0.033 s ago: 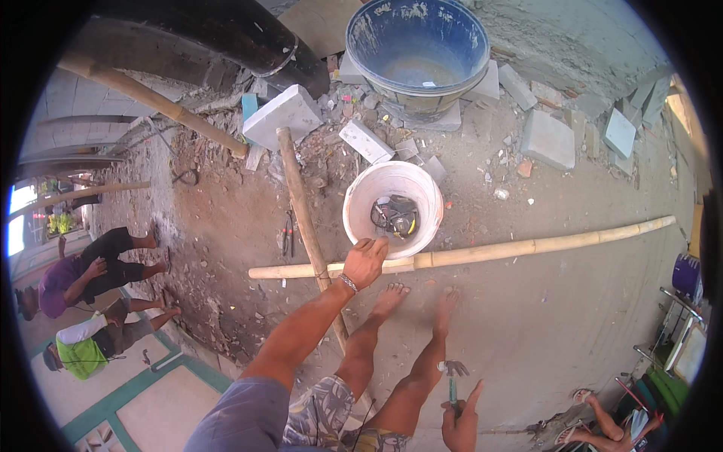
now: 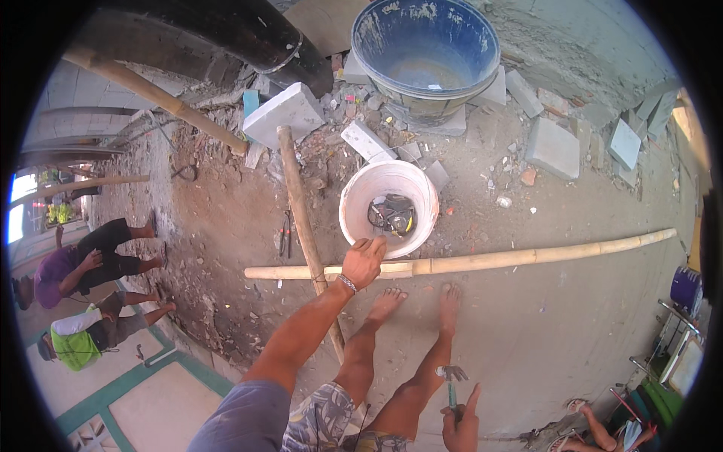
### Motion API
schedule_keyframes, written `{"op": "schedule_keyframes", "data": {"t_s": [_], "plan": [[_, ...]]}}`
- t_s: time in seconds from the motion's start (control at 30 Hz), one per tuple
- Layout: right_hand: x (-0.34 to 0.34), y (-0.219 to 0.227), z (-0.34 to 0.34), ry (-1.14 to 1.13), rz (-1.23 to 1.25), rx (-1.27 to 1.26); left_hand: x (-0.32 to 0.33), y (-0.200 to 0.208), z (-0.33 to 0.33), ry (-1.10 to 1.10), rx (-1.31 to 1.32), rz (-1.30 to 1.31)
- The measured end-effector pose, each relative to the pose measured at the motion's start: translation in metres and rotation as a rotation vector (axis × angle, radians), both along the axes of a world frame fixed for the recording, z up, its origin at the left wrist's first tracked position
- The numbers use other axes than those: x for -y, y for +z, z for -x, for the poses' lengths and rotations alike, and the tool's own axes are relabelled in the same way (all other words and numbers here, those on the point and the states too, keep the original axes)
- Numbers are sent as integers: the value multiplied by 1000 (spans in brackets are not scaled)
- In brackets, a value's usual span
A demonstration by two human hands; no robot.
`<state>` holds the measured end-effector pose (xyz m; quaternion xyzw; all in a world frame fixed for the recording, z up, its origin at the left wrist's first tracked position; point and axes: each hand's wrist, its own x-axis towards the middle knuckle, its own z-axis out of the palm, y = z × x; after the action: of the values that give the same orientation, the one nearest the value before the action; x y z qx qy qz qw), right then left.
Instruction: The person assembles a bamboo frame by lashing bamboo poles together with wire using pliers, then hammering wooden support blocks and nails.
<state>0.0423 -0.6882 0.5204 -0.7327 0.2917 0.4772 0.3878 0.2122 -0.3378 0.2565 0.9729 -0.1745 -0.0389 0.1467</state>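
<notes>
My left hand [image 2: 364, 261], with a bracelet at the wrist, is closed at the near rim of a white bucket [image 2: 350, 200]; its curled fingers appear to grip the rim. Inside the bucket lies a dark bundle [image 2: 393, 215] with a bit of yellow, too jumbled to make out. Lower right, my right hand [image 2: 461, 429] is wrapped round the green handle of a claw hammer [image 2: 452, 374], its head up and its index finger stretched out. Just beyond my bare feet, a bamboo pole [image 2: 512, 258] runs sideways along the near side of the bucket.
A wooden pole [image 2: 301, 200] crosses the bamboo, with pliers [image 2: 285, 233] beside it. Behind stand a blue tub [image 2: 425, 56] and grey blocks [image 2: 553, 147] amid rubble. Two people [image 2: 98, 264] are at the left; another person's legs [image 2: 599, 429] show at lower right.
The whole view has turned slightly, shifting the tub right and the bamboo's right end down in the picture. Both hands keep their holds.
</notes>
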Motion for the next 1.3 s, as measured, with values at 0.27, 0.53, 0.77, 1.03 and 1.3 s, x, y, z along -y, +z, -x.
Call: {"op": "schedule_keyframes", "data": {"t_s": [0.27,0.53,0.77,1.03,1.3], "plan": [[34,-240,-111,508,-142,372,-23,-169,49,405,29,-97],[-25,-374,-137,755,-336,717,48,-204,205,1351,11,464],[-136,-450,-141,1119,-779,1053,44,-265,185,1778,103,1329],[-240,-414,-110,1137,-584,786,43,-277,159,1787,289,1632],[-250,-382,-80,1360,-566,1029,74,-288,136,1855,342,1729]]}}
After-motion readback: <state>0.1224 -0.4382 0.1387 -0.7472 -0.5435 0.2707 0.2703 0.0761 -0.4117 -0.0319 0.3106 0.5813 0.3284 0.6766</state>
